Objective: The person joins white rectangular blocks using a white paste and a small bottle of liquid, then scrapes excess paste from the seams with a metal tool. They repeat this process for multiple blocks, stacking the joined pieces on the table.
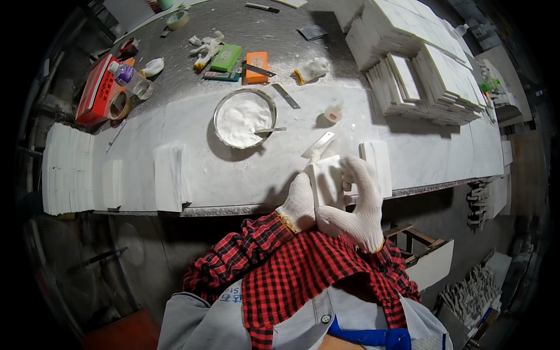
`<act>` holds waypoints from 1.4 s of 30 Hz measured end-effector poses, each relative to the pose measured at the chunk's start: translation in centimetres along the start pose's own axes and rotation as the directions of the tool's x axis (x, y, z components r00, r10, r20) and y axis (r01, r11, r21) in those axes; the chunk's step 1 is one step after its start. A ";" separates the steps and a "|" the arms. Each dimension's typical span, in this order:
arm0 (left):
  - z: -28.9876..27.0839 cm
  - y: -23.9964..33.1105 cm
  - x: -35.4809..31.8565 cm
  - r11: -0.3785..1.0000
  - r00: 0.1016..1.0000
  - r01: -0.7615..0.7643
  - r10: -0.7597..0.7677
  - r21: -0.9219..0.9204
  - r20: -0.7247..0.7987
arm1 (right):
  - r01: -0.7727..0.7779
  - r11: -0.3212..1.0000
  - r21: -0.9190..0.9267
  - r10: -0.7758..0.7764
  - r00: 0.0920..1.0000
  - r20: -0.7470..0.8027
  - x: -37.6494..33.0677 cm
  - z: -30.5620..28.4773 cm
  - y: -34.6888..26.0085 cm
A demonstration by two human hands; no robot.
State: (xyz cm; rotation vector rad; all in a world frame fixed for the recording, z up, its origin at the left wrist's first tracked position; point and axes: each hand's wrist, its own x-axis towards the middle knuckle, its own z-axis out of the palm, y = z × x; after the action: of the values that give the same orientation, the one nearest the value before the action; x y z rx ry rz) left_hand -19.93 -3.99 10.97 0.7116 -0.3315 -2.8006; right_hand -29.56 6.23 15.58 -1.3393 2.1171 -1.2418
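Observation:
Both hands wear white knit gloves. My left hand [298, 201] closes round the left side of a small white marble tile [328, 185], held upright at the table's near edge. My right hand [366, 204] grips the same tile from the right, thumb low in front and fingers curled along its right side. Just beyond the tile's top corner is a flat metal scraper blade [319, 144] with white paste at its near end; whether my left fingers touch it I cannot tell. A marble strip [376, 169] lies right of my right hand.
Ahead stands a steel bowl [216, 116] of white paste with a spatula, near a second metal blade [286, 97] and a small bottle [333, 113]. Tile stacks [429, 76] rise at the right; marble strips [169, 178] lie left. Gloves, small boxes, tape and a plastic bottle [134, 80] sit farther back.

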 end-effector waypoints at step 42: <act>-0.1 2.8 2.5 0.814 0.857 -0.472 0.334 0.337 0.393 | -0.460 -0.121 0.880 0.403 0.787 0.467 -6.9 -3.0 6.9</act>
State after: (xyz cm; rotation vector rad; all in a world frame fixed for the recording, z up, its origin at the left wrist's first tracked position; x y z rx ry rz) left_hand -21.54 -7.31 10.55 0.2075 -1.0485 -2.4237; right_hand -31.95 14.77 10.56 0.0858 0.8125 -1.6917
